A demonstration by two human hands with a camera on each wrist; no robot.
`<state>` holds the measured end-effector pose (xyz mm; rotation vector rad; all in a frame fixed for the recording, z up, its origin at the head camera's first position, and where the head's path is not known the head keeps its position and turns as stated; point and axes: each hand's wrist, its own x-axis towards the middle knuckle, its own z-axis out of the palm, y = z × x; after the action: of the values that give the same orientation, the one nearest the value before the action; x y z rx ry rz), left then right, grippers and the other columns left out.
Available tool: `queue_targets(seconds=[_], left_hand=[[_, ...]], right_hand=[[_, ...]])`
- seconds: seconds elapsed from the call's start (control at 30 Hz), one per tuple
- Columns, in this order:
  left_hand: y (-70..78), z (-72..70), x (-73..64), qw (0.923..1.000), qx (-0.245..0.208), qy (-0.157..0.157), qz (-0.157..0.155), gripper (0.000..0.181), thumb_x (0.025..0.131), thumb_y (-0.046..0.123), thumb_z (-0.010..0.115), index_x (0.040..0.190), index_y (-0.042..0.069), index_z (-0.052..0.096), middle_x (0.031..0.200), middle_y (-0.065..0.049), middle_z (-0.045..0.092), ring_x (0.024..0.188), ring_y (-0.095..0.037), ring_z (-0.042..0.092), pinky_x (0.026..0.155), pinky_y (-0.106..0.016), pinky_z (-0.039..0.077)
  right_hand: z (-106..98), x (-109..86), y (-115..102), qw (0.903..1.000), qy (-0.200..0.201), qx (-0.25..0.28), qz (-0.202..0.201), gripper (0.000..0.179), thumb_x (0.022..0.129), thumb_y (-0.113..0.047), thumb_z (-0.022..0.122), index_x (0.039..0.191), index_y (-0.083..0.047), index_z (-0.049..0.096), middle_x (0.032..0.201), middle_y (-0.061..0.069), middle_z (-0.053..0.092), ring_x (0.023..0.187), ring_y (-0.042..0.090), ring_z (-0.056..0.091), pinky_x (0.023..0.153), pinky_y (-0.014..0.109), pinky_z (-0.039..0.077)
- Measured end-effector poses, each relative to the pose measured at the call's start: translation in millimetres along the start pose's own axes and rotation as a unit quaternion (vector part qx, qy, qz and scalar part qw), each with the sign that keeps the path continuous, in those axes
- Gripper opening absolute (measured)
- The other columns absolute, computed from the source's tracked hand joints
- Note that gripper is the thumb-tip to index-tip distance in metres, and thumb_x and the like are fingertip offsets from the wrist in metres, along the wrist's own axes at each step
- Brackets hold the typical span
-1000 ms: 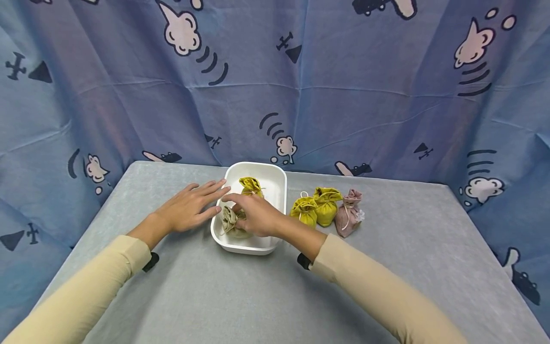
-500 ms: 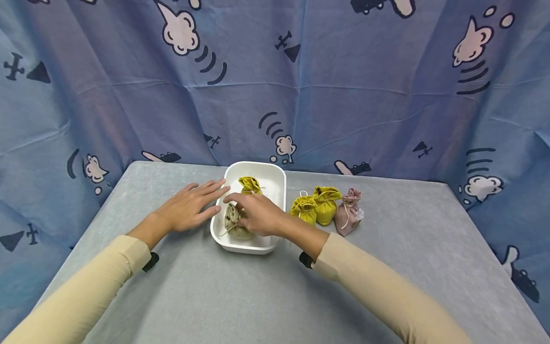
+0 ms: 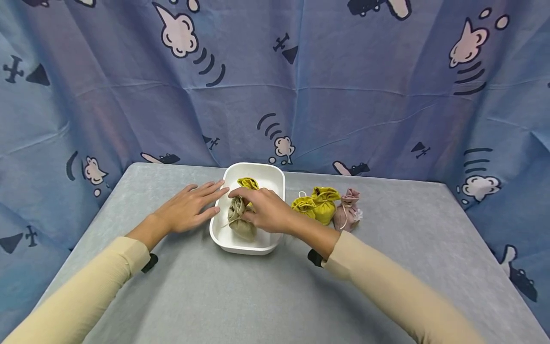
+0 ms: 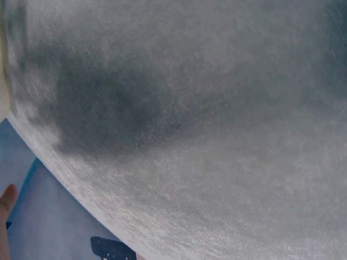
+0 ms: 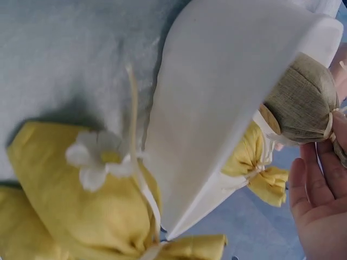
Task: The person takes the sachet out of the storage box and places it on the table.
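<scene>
My right hand [image 3: 271,211] pinches the neck of an olive-grey drawstring pouch [image 3: 243,230], inside the white tray [image 3: 277,179]. In the right wrist view, thumb and fingers hold this pouch [image 5: 306,100] by its tied neck; it appears upright or slightly tilted. Behind it in the tray is a yellow drawstring pouch [image 3: 247,183], partly covered by the right hand in the head view. My left hand [image 3: 186,208] lies at the tray's left rim with straight, spread fingers, the fingertips on or beside the rim. A small bit of a finger [image 4: 7,199] shows in the left wrist view.
Right of the tray stand two yellow pouches [image 3: 324,211] side by side and a dusty-pink pouch [image 3: 345,217] with a white flower. The right forearm passes in front of them. A grey cloth [image 3: 258,296] covers the table; a blue printed curtain [image 3: 240,57] hangs behind.
The olive-grey pouch has shifted right within the tray and stands more upright, moved by my right hand. The left hand has stayed in place.
</scene>
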<state>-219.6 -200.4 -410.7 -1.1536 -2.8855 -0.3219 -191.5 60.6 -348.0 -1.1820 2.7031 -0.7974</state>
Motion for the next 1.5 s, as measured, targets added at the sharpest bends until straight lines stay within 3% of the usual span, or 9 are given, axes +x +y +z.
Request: queue_targets(seconds=[0.4,0.6,0.83,1.23,1.5], left_hand=[[-1.1,2.4,-2.3,1.0000,0.000,-0.002,-0.003,0.059,0.106,0.047,0.040,0.158,0.021,0.031,0.163,-0.004,0.025,0.147,-0.032,0.030,0.111,-0.061,0.028],[-1.2,1.7,-1.5,1.0000,0.000,-0.003,-0.002,0.059,0.106,0.048,0.038,0.158,0.022,0.030,0.163,-0.003,0.025,0.147,-0.032,0.030,0.112,-0.060,0.028],[-1.3,-1.6,0.7,0.9999,-0.007,-0.008,-0.008,0.059,0.106,0.049,0.037,0.158,0.022,0.031,0.163,-0.002,0.025,0.147,-0.030,0.029,0.113,-0.060,0.026],[1.4,-1.4,1.0,0.9997,-0.009,-0.014,-0.017,0.059,0.105,0.046,0.041,0.158,0.021,0.031,0.164,-0.003,0.025,0.148,-0.029,0.027,0.113,-0.062,0.025],[1.5,-0.9,0.2,0.9997,-0.011,-0.013,-0.016,0.060,0.106,0.047,0.039,0.158,0.021,0.030,0.164,-0.002,0.024,0.148,-0.029,0.027,0.113,-0.061,0.024]], right_hand=[[-24,-20.2,-5,0.9975,0.047,0.003,-0.052,0.049,0.087,-0.001,0.075,0.132,-0.011,0.060,0.117,0.002,0.070,0.101,0.014,0.066,0.089,0.036,0.052],[-42,-34.2,-7,0.9959,0.071,0.028,-0.047,0.049,0.086,0.002,0.075,0.131,-0.011,0.060,0.120,0.004,0.070,0.111,0.017,0.066,0.094,0.039,0.052],[-58,-50.8,-8,0.9917,0.110,0.042,-0.052,0.051,0.082,0.006,0.076,0.129,-0.005,0.061,0.120,0.008,0.069,0.103,0.019,0.066,0.090,0.039,0.054],[-73,-85.2,-4,0.9877,0.147,0.048,-0.024,0.053,0.080,0.008,0.077,0.129,-0.007,0.062,0.118,0.004,0.070,0.096,0.016,0.066,0.084,0.041,0.056],[-77,-112.4,10,0.9854,0.166,0.034,-0.012,0.050,0.080,0.004,0.079,0.126,-0.007,0.063,0.108,0.000,0.071,0.088,0.010,0.065,0.075,0.035,0.056]])
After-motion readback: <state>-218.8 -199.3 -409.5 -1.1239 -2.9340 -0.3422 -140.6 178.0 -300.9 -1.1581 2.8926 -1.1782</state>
